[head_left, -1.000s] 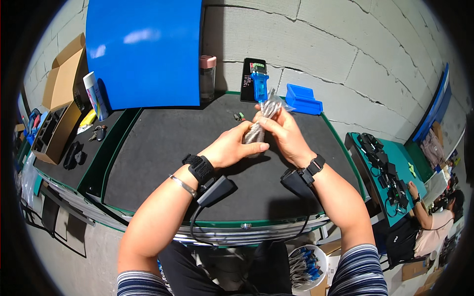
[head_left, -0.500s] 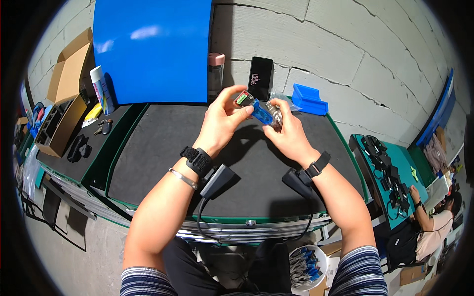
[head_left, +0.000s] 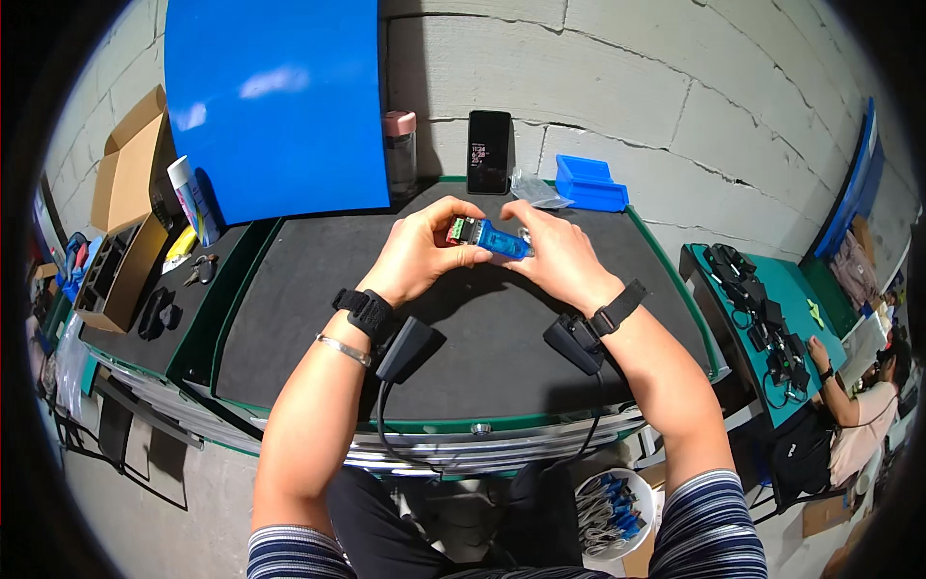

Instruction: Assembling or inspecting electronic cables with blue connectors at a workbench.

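Note:
Above the far half of the dark work mat, both hands hold one translucent blue serial adapter (head_left: 503, 242) lying almost level between them. A small connector with a green terminal block (head_left: 461, 231) sits at its left end. My left hand (head_left: 417, 253) is closed in a pinch, thumb below and fingers above, where the terminal block meets the adapter. My right hand (head_left: 564, 253) is closed round the adapter's right end, its fingers curled over; a bit of clear or silvery material shows there, mostly hidden. Each wrist wears a black strap with a black device beside it.
Behind the hands stand a phone (head_left: 489, 152), a lidded bottle (head_left: 400, 154), a plastic bag (head_left: 538, 189) and a blue bin (head_left: 590, 183). Left are a spray can (head_left: 194, 201), keys (head_left: 201, 270) and an open carton (head_left: 121, 261). A bucket (head_left: 617, 516) of adapters stands below right; another person sits far right.
Both hands have come lower and nearer. The adapter has turned from a steep slant to nearly level, and the pale bundle at its right end is now mostly hidden. The view has shifted slightly.

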Tool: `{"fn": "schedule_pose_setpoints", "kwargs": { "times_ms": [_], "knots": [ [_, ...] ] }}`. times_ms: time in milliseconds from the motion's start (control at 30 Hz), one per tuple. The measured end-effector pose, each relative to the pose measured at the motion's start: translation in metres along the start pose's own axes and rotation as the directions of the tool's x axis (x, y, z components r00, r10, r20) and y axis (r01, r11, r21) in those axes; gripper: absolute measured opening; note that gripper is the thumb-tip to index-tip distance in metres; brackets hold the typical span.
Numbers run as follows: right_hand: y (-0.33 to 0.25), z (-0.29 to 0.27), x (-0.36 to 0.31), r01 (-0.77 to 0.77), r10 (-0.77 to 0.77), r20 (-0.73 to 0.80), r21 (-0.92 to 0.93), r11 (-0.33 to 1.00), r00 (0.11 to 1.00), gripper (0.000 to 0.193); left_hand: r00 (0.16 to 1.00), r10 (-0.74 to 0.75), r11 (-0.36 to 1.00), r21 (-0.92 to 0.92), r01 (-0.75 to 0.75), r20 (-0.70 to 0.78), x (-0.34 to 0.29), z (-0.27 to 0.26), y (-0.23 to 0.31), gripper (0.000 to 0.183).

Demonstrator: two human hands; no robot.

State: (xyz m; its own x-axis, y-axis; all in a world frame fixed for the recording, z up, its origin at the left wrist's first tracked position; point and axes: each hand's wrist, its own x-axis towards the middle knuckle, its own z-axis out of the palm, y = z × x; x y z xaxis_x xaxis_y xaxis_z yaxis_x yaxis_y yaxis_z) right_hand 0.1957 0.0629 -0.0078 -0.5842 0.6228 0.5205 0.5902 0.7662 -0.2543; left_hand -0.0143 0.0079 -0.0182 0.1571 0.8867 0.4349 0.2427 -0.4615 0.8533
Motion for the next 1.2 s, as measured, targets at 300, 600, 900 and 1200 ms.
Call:
{"fn": "schedule_pose_setpoints", "kwargs": {
  "times_ms": [300, 600, 900, 1200],
  "knots": [
    [0.011, 0.014, -0.001, 0.238, -0.240, 0.012, 0.109, 0.965, 0.971, 0.042, 0.999, -0.012, 0.984, 0.177, 0.005, 0.037, -0.002, -0.006, 0.003, 0.052],
    [0.009, 0.006, -0.004, 0.187, -0.189, 0.038, 0.033, 0.982, 0.981, 0.042, 0.990, 0.116, 0.863, 0.502, -0.059, -0.084, -0.005, 0.003, 0.019, 0.044],
    [0.007, 0.006, 0.000, 0.232, -0.238, 0.132, 0.063, 0.971, 0.962, 0.040, 1.000, 0.023, 0.938, 0.347, -0.026, 0.014, -0.005, -0.010, 0.014, 0.043],
    [0.008, -0.003, -0.001, 0.158, -0.166, 0.085, 0.092, 0.983, 0.982, 0.040, 0.973, 0.212, 0.818, 0.561, -0.125, -0.093, -0.008, 0.004, 0.022, 0.040]
  ]
}}
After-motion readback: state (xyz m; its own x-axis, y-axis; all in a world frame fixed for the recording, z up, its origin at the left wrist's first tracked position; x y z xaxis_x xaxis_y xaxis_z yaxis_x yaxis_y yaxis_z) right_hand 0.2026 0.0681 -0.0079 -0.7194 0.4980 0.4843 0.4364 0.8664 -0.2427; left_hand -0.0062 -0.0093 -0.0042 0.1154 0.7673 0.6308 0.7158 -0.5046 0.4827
